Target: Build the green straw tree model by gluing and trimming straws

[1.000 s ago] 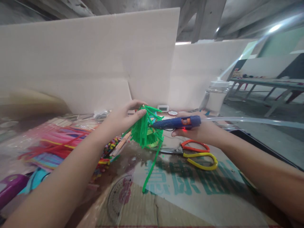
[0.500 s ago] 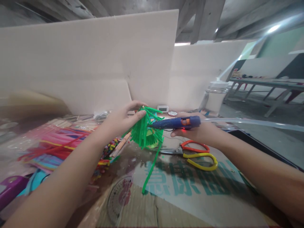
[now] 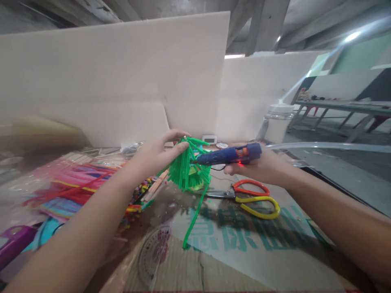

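My left hand (image 3: pixel 166 152) is closed on the upper edge of a green craft piece (image 3: pixel 185 169) built of fuzzy pipe cleaners, its thumb pressing the near side. One long green strand (image 3: pixel 194 226) trails from the piece down to the table. In my right hand (image 3: pixel 259 167) is a blue glue gun (image 3: pixel 229 156) with a red light lit. Its nozzle points left, at the inner side of the green piece; whether it touches is unclear. A clear glue stick (image 3: pixel 320 145) extends from the gun's rear. Scissors (image 3: pixel 253 199) with red and yellow handles lie below the gun.
Bagged coloured pipe cleaners (image 3: pixel 79 183) and a purple tool (image 3: pixel 16 242) lie on the left. A clear protractor (image 3: pixel 154 254) is near the front edge. A lidded jar (image 3: pixel 276 124) and a small white display (image 3: pixel 209 140) stand at the back, before white boards (image 3: pixel 122 73).
The glue gun and my right hand have shifted slightly right, and the gun's rear has tilted up a little. My left hand and the green piece stay nearly still.
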Action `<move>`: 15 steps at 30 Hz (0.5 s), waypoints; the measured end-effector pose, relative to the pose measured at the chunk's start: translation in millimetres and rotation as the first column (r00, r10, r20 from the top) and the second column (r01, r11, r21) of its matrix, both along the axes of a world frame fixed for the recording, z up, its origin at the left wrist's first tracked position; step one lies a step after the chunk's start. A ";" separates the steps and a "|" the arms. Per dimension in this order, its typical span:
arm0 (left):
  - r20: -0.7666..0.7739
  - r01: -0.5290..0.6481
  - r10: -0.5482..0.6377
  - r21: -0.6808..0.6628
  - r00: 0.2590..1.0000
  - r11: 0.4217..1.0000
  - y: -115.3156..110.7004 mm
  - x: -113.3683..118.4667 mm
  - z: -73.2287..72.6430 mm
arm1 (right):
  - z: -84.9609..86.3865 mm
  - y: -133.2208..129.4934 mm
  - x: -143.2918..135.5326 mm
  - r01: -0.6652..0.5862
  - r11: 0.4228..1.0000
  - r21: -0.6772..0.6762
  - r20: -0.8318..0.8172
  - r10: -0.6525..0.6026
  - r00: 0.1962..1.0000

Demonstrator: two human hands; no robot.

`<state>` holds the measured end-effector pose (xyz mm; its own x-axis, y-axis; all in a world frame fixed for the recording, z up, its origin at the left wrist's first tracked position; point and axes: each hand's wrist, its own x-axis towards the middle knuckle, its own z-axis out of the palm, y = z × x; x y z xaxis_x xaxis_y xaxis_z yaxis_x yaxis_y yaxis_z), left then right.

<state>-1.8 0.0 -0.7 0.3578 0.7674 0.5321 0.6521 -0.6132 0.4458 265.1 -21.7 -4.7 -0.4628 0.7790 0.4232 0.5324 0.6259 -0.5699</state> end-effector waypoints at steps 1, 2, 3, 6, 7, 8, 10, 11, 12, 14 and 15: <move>-0.004 -0.004 0.004 0.001 1.000 1.000 -0.5 0.1 0.3 | 2.1 -1.4 0.5 0.016 1.000 -0.015 0.014 -0.016 1.000; -0.008 -0.011 0.011 0.004 1.000 1.000 -0.9 0.3 0.6 | 3.7 -2.4 1.0 0.028 0.999 -0.026 0.026 -0.027 0.999; -0.012 -0.019 0.019 0.004 1.000 1.000 -1.1 0.3 0.7 | 4.7 -2.8 1.5 0.029 0.999 -0.028 0.035 -0.028 0.999; -0.016 -0.033 0.033 0.007 0.999 0.999 -1.4 0.7 0.5 | 3.5 -0.4 2.3 0.003 1.000 0.014 0.036 -0.004 0.999; -0.016 -0.030 0.030 0.008 0.999 1.000 -1.4 0.8 0.4 | 1.9 1.2 2.6 -0.003 1.000 0.030 0.032 0.002 1.000; -0.015 -0.026 0.026 0.010 1.000 1.000 -1.4 1.0 0.4 | 0.0 3.0 2.8 -0.007 0.999 0.044 0.023 0.006 1.000; -0.014 -0.023 0.023 0.016 1.000 1.000 -1.4 1.2 0.4 | -3.8 6.3 3.5 -0.014 0.998 0.058 0.007 0.014 1.000; -0.015 -0.023 0.023 0.018 1.000 1.000 -1.5 1.3 0.5 | -5.3 7.5 3.9 -0.024 0.998 0.060 0.001 0.024 1.000; -0.015 -0.022 0.023 0.019 1.000 1.000 -1.6 1.3 0.7 | -6.4 8.4 4.2 -0.037 0.997 0.062 -0.003 0.037 0.999; -0.015 -0.017 0.017 0.020 1.000 1.000 -1.8 1.4 1.1 | -7.3 8.9 4.6 -0.052 0.997 0.061 -0.006 0.052 0.999; -0.015 -0.014 0.014 0.019 1.000 1.000 -1.8 1.4 1.2 | -7.2 8.8 4.6 -0.053 0.997 0.059 -0.004 0.053 0.999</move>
